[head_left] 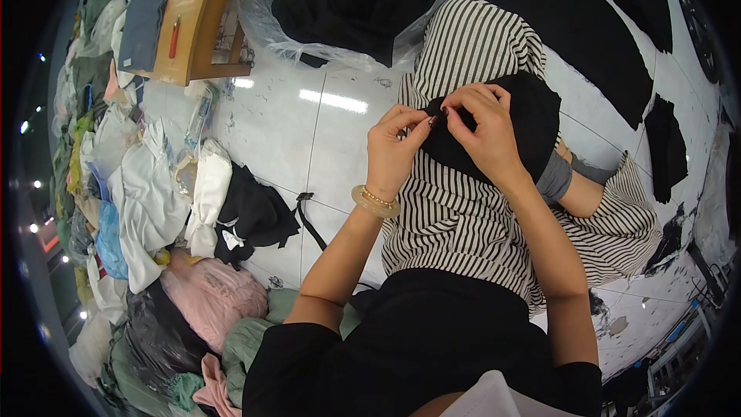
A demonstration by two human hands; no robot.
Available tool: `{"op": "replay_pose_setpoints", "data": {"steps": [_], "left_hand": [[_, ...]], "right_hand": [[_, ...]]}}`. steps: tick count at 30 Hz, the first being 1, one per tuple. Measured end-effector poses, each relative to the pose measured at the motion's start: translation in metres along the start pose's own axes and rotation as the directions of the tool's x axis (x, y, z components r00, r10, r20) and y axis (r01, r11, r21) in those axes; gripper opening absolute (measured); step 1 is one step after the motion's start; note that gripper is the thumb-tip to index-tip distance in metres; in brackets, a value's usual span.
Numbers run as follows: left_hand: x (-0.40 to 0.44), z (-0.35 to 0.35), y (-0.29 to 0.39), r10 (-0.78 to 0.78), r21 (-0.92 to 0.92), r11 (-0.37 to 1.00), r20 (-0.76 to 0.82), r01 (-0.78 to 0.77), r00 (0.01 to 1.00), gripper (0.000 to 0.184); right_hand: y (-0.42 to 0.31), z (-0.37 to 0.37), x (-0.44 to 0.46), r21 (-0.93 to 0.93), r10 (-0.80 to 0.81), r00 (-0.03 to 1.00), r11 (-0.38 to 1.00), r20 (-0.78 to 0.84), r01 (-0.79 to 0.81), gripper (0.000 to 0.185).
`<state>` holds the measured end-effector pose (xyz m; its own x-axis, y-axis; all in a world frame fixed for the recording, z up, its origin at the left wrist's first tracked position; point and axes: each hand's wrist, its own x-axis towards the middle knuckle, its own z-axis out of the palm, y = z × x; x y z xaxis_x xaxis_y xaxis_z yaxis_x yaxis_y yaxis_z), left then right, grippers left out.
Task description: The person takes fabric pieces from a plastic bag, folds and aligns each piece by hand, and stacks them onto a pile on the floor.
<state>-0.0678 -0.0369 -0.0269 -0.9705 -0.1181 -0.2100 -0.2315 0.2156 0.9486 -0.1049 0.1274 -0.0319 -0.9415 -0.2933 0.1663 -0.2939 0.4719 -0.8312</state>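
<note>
Over white floor tiles point(336, 156), pinches black cloth point(536, 117) by its edge with fingertips of left hand point(388, 156) and right hand point(492, 137). Likely light, limp; best gripped there.

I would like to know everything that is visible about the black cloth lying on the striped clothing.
The black cloth looks plain, matte and soft. It is draped over the striped clothing, its outer edge curved. The left hand and right hand pinch its edge close together; the right partly covers it, so its full shape is hidden.
</note>
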Motion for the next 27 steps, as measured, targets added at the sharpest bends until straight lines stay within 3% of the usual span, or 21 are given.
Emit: {"op": "replay_pose_setpoints", "data": {"steps": [10, 17, 19, 20, 21, 22, 23, 25, 27], "left_hand": [[0.0, 0.002, -0.001, 0.003, -0.019, 1.0, -0.005, -0.003, 1.0, 0.01], [0.0, 0.002, -0.002, -0.029, -0.033, 0.999, -0.028, 0.028, 0.999, 0.008], [0.0, -0.002, -0.007, 0.01, 0.055, 0.998, 0.046, -0.013, 0.999, 0.021], [0.0, -0.006, -0.008, 0.012, 0.054, 0.998, 0.047, -0.014, 0.999, 0.021], [0.002, -0.012, -0.005, -0.096, -0.371, 0.915, 0.186, 0.16, 0.978, 0.033], [0.004, -0.014, -0.001, -0.128, -0.69, 0.633, 0.355, 0.352, 0.926, 0.046], [0.005, -0.01, 0.003, -0.124, -0.69, 0.633, 0.356, 0.35, 0.926, 0.046], [0.009, 0.001, 0.02, -0.129, -0.742, 0.67, -0.098, 0.014, 0.987, 0.054], [0.015, -0.013, 0.0, -0.03, -0.722, 0.691, -0.079, -0.037, 0.996, 0.052]], "right_hand": [[0.0, -0.001, 0.001, -0.018, 0.018, 1.0, 1.0, 0.016, -0.018, 0.006], [0.003, -0.002, 0.002, 0.099, 0.076, 0.996, 0.992, -0.037, -0.073, 0.006], [0.005, -0.004, 0.001, 0.112, 0.079, 0.996, 0.991, -0.047, -0.073, 0.005], [0.005, -0.005, 0.001, 0.353, 0.223, 0.973, 0.917, -0.066, -0.186, 0.004], [0.006, -0.007, 0.002, 0.572, 0.362, 0.931, 0.774, -0.05, -0.271, 0.005], [0.01, -0.012, 0.003, 0.641, 0.358, 0.928, 0.737, -0.101, -0.215, 0.007], [0.016, -0.018, 0.002, 0.699, 0.333, 0.931, 0.702, -0.149, -0.14, 0.007], [0.021, -0.029, 0.0, 0.652, 0.34, 0.888, 0.756, -0.31, -0.062, 0.01], [0.031, -0.042, -0.01, 0.604, 0.352, 0.853, 0.795, -0.386, -0.055, 0.013]]}}
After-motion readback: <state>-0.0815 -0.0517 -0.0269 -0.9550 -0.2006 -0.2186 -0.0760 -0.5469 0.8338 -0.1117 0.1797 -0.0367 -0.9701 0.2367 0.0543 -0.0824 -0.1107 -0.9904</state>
